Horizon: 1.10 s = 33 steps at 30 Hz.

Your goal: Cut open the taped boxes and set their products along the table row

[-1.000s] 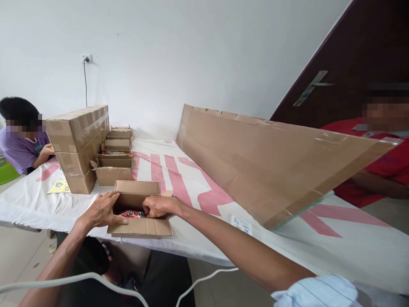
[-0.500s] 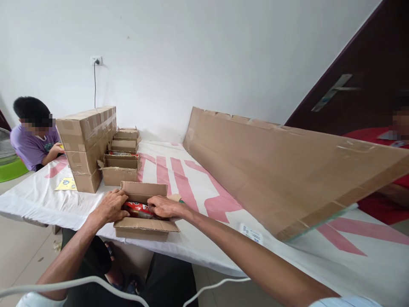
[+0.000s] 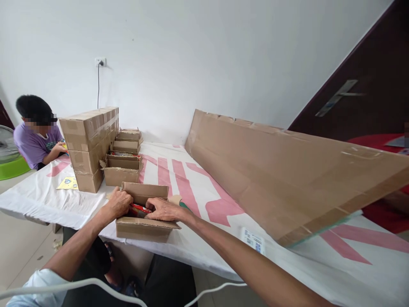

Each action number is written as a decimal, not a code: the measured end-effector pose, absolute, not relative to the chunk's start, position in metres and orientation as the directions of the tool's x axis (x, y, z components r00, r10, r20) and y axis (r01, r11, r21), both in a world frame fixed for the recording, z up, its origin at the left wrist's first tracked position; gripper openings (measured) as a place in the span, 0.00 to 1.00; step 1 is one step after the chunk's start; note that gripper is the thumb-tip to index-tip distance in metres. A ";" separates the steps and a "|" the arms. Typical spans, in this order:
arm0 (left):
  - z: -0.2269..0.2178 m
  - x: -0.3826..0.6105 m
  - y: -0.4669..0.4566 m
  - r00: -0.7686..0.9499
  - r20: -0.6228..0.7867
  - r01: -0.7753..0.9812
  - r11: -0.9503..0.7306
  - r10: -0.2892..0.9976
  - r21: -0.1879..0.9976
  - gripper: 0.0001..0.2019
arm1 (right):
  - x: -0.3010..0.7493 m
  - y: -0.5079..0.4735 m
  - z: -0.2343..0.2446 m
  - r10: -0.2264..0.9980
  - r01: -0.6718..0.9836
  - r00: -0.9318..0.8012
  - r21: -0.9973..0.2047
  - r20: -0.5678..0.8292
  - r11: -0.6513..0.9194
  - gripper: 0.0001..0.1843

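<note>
A small open cardboard box (image 3: 143,231) stands at the table's near edge, its long flaps spread. Inside it lies a shiny red packet (image 3: 139,209), partly covered by my fingers and the near flap. My left hand (image 3: 120,204) reaches over the box's left end, fingers curled down and closed on the packet's left end. From the right, my right hand (image 3: 163,209) dips into the box, with thumb and fingers around the packet's right end. Its fingertips are partly hidden inside.
Several open boxes (image 3: 123,175) line up behind, beside a stack of taped cartons (image 3: 86,132). A big cardboard panel (image 3: 287,175) leans across the table's right side. A yellow card (image 3: 67,183) lies at left. A person in purple (image 3: 35,140) sits far left; a white cable (image 3: 96,281) crosses below.
The red packet sits lower in the box, and less of it shows. My left hand has drawn its fingers further into the box. The view has shifted slightly.
</note>
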<state>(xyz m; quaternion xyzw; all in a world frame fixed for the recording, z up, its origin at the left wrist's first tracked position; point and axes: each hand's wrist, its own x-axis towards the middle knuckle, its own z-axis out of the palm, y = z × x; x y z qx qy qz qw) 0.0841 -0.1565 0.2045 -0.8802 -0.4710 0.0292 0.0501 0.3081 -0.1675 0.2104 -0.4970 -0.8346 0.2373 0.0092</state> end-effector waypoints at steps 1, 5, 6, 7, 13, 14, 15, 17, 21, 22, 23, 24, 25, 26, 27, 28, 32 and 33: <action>0.204 0.084 -0.157 0.550 -0.001 0.830 -0.547 0.835 -0.110 0.10 | 0.308 -0.169 0.212 0.832 0.840 -0.503 -0.358 -0.233 0.407 0.18; 0.205 0.085 -0.159 0.533 0.010 0.844 -0.531 0.846 -0.079 0.12 | 0.307 -0.174 0.217 0.839 0.871 -0.482 -0.249 -0.254 0.424 0.11; 0.206 0.085 -0.159 0.529 0.015 0.847 -0.527 0.849 -0.069 0.11 | 0.307 -0.176 0.218 0.844 0.876 -0.474 -0.236 -0.250 0.421 0.12; 0.207 0.084 -0.160 0.526 0.021 0.850 -0.524 0.850 -0.057 0.11 | 0.306 -0.177 0.219 0.850 0.881 -0.466 -0.224 -0.246 0.418 0.13; 0.207 0.072 -0.168 0.519 0.094 0.844 -0.526 0.850 0.103 0.24 | 0.305 -0.185 0.224 0.872 0.898 -0.436 -0.169 -0.223 0.406 0.19; 0.206 0.069 -0.170 0.512 0.120 0.838 -0.525 0.851 0.147 0.28 | 0.304 -0.185 0.224 0.874 0.900 -0.433 -0.158 -0.221 0.406 0.20; 0.204 0.066 -0.172 0.505 0.145 0.831 -0.525 0.851 0.184 0.32 | 0.303 -0.186 0.224 0.876 0.902 -0.430 -0.146 -0.219 0.406 0.20; 0.201 0.060 -0.176 0.497 0.176 0.821 -0.526 0.850 0.220 0.34 | 0.301 -0.188 0.224 0.878 0.903 -0.430 -0.123 -0.211 0.412 0.21; 0.200 0.052 -0.181 0.477 0.171 0.834 -0.505 0.862 0.220 0.34 | 0.294 -0.193 0.228 0.872 0.890 -0.455 -0.087 -0.181 0.447 0.21; 0.201 0.053 -0.182 0.467 0.162 0.844 -0.493 0.869 0.213 0.35 | 0.292 -0.194 0.229 0.867 0.884 -0.468 -0.065 -0.172 0.464 0.21; 0.203 0.055 -0.184 0.454 0.151 0.855 -0.477 0.878 0.204 0.35 | 0.291 -0.194 0.231 0.860 0.874 -0.483 -0.037 -0.165 0.484 0.21; 0.205 0.059 -0.185 0.440 0.140 0.866 -0.461 0.887 0.192 0.35 | 0.290 -0.194 0.232 0.852 0.862 -0.500 -0.004 -0.156 0.506 0.21; 0.207 0.064 -0.186 0.427 0.131 0.878 -0.445 0.895 0.179 0.34 | 0.289 -0.194 0.233 0.844 0.850 -0.516 0.029 -0.146 0.525 0.21; 0.209 0.070 -0.187 0.414 0.122 0.888 -0.430 0.902 0.164 0.33 | 0.289 -0.193 0.233 0.840 0.843 -0.526 0.055 -0.133 0.536 0.20; 0.210 0.077 -0.188 0.404 0.112 0.896 -0.417 0.908 0.151 0.33 | 0.290 -0.192 0.234 0.840 0.839 -0.530 0.073 -0.120 0.540 0.20; 0.211 0.083 -0.188 0.396 0.104 0.902 -0.408 0.912 0.142 0.32 | 0.291 -0.191 0.235 0.841 0.838 -0.529 0.087 -0.109 0.538 0.20; 0.207 0.087 -0.184 0.385 0.109 0.888 -0.400 0.917 0.227 0.28 | 0.309 -0.185 0.244 0.848 0.848 -0.527 0.026 -0.055 0.529 0.18; 0.205 0.082 -0.181 0.379 0.126 0.865 -0.399 0.917 0.304 0.28 | 0.316 -0.184 0.248 0.844 0.844 -0.536 -0.034 -0.025 0.535 0.18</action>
